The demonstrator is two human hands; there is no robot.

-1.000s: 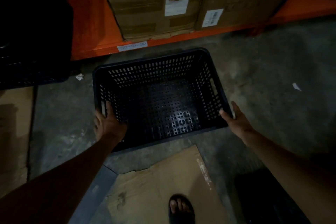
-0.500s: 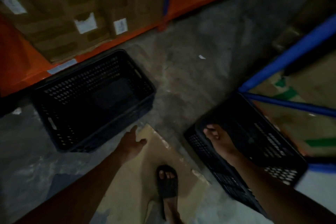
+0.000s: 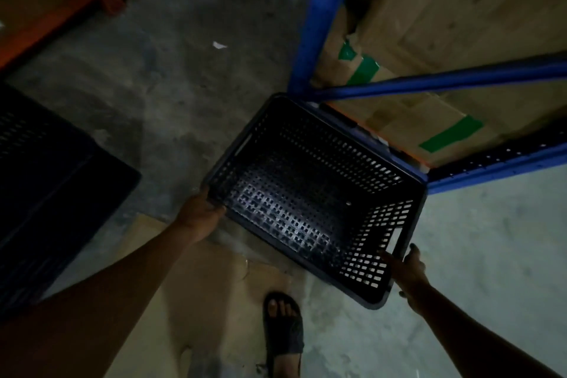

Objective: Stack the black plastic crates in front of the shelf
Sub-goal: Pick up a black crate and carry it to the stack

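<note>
A black perforated plastic crate sits empty at the centre right, beside the blue rack. My left hand grips its near left corner rim. My right hand holds the crate's right end, just below the handle slot. Another black crate rests on the floor at the left edge, partly cut off by the frame, with neither hand touching it.
A blue rack frame with cardboard boxes stands at the upper right. An orange shelf beam runs along the upper left. Flat cardboard lies on the concrete floor under my sandalled foot.
My view has swung right, away from the first crate by the orange shelf. My left hand has reached over to the second crate, and both hands now hold it.
</note>
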